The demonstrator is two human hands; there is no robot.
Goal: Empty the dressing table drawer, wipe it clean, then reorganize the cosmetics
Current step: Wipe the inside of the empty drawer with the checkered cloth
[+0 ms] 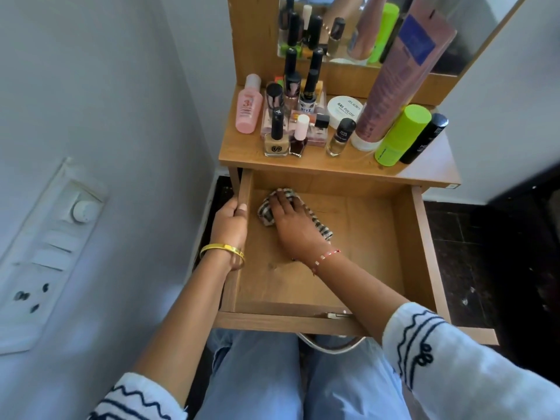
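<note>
The wooden drawer point(418, 237) is pulled out below the dressing table top point(318, 165). Only a checked cloth point(266, 212) lies inside, at the far left of the drawer floor. My right hand point(292, 221) lies flat on the cloth and presses it down, fingers spread. My left hand point(231, 222) grips the drawer's left side wall, thumb over the top edge. Cosmetics stand on the table top: several nail polish bottles point(275, 137), a pink bottle point(249, 107), a white jar point(345, 110), a tall pink tube point(394, 86), a green bottle point(401, 136) and a black tube point(424, 139).
A mirror point(378, 28) rises behind the cosmetics. A white wall with a switch panel point(51, 247) stands close on the left. Dark floor point(500, 268) lies to the right. My knees in light blue trousers sit under the drawer front point(272, 322).
</note>
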